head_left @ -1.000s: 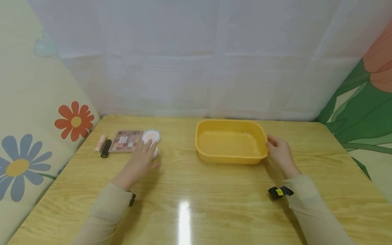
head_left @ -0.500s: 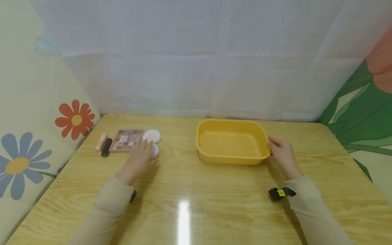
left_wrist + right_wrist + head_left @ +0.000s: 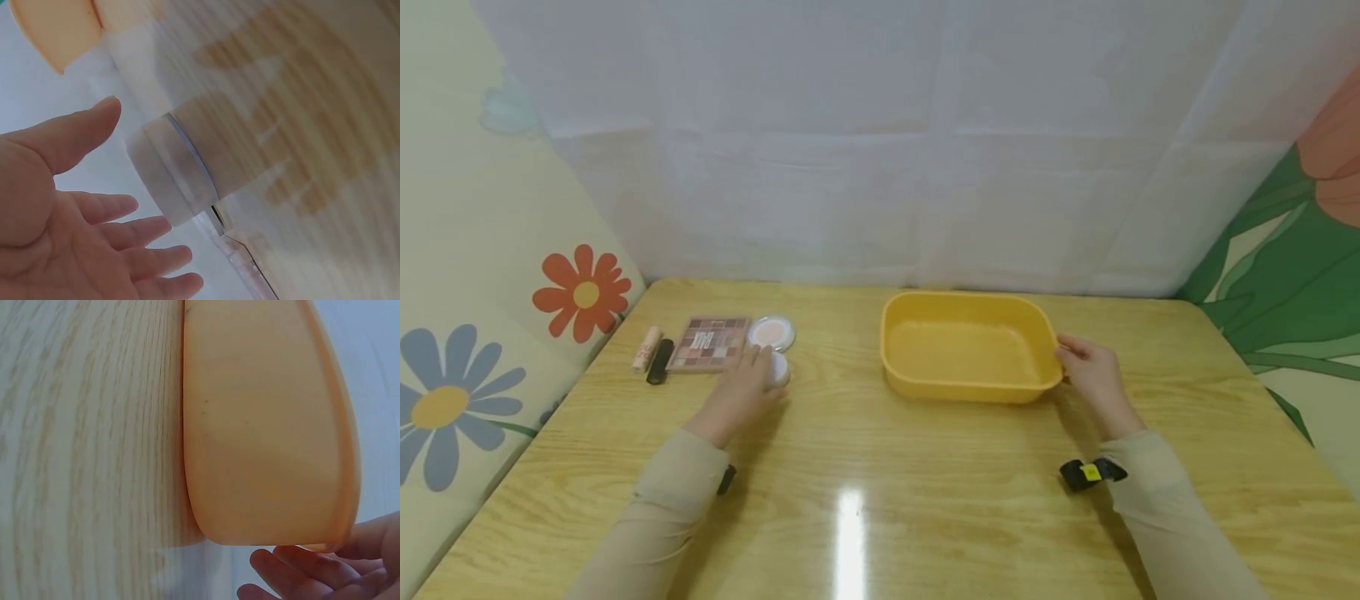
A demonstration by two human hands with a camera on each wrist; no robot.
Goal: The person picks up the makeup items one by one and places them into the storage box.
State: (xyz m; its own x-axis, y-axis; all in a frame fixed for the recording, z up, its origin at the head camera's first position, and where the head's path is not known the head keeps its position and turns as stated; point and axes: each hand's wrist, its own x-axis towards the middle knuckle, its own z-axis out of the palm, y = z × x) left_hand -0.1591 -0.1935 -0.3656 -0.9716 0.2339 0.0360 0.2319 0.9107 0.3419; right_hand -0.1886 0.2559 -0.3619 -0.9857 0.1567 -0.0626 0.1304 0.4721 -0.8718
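Note:
My left hand (image 3: 737,396) is at a small round jar (image 3: 780,372) with a pale lid, on the left of the table. In the left wrist view the jar (image 3: 172,172) stands beyond the spread thumb and extended fingers; firm contact cannot be told. Just behind it lies a round compact (image 3: 771,332) with a pinkish centre, beside a flat eyeshadow palette (image 3: 709,343). My right hand (image 3: 1093,383) pinches the right rim of a yellow plastic basin (image 3: 966,390). Seen from the right wrist, the thumb is at the basin's rim and the fingers are curled below.
Left of the palette lie a pink lipstick-like tube (image 3: 647,350) and a black tube (image 3: 660,362). A white cloth (image 3: 917,167) hangs behind the wooden table (image 3: 940,483). Flower-printed panels (image 3: 460,208) border both sides.
My left hand has drawn slightly back from the compact and settled closer about the jar, with its thumb drawn in. The right hand keeps its hold on the basin.

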